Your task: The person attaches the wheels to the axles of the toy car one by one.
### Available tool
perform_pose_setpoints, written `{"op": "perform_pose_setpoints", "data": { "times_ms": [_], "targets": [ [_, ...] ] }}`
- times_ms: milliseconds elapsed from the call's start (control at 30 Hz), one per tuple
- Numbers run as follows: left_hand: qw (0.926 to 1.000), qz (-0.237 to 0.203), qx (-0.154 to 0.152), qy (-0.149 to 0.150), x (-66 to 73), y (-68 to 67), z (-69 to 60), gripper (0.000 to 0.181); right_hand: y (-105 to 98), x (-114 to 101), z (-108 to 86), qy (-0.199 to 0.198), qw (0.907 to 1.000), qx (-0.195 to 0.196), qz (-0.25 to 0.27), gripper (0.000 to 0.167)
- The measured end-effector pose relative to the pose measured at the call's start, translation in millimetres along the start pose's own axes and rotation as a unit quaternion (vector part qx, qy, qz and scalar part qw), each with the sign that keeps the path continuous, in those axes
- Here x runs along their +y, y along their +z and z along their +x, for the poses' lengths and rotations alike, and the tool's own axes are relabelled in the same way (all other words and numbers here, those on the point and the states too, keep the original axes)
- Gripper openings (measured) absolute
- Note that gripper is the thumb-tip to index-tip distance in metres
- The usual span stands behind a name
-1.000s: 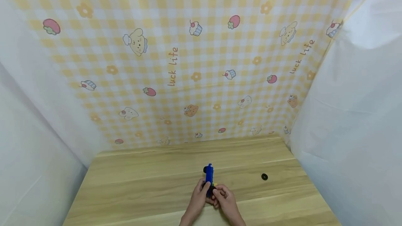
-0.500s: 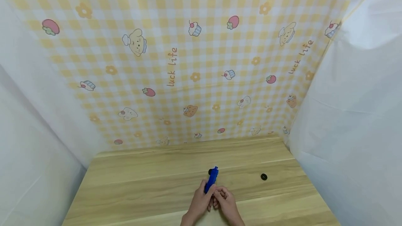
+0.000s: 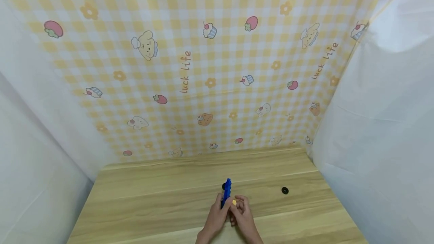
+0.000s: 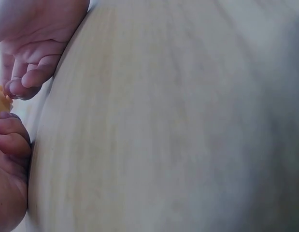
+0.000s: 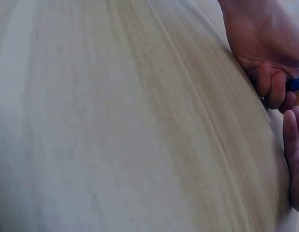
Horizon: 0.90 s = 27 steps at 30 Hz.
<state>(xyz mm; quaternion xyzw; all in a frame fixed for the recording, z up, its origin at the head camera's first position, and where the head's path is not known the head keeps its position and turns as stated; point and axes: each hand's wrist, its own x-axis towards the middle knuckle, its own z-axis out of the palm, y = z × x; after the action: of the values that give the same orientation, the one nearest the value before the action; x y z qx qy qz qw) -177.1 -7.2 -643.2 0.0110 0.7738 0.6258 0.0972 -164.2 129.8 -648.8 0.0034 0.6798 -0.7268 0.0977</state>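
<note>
A long blue toy vehicle body points away from me, a black wheel at the left of its far end. My left hand grips its near end, thumb on top. Close beside it, my right hand pinches a small yellow piece against the near end. That yellow piece has a toothed edge in the left wrist view; whether it is joined to the body is hidden by the fingers. In the right wrist view a bit of blue body shows by my left hand.
A loose black tyre ring lies on the wooden table, right of the hands. A yellow checked cloth hangs along the back edge, with white sheets at both sides.
The blue body swung to the right, then partly back, and rolled in the left hand. The near black wheel went out of sight. The yellow piece was hidden and shows again between the hands.
</note>
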Motion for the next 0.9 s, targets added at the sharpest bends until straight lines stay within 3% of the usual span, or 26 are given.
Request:
{"op": "perform_pose_setpoints", "data": {
  "times_ms": [267, 467, 700, 900],
  "targets": [
    [0.9999, 0.006, -0.004, 0.010, -2.5, -0.5, -1.9, 0.039, 2, -3, -0.9, 0.021, 0.9964, -0.019, -0.079, 0.049],
    [0.9991, 0.033, -0.002, 0.025, -1.0, -0.9, -4.1, 0.038, 0, -7, -0.7, 0.025, 0.9951, -0.040, -0.087, 0.045],
    [0.9988, 0.041, -0.011, 0.025, -0.2, -1.7, -4.4, 0.040, 3, -33, -13.1, 0.019, 0.9944, -0.052, -0.090, 0.043],
    [0.9988, 0.034, -0.018, 0.030, -2.1, -1.5, -2.7, 0.039, -1, -14, -5.1, 0.026, 0.9927, -0.043, -0.110, 0.040]
  ]
}}
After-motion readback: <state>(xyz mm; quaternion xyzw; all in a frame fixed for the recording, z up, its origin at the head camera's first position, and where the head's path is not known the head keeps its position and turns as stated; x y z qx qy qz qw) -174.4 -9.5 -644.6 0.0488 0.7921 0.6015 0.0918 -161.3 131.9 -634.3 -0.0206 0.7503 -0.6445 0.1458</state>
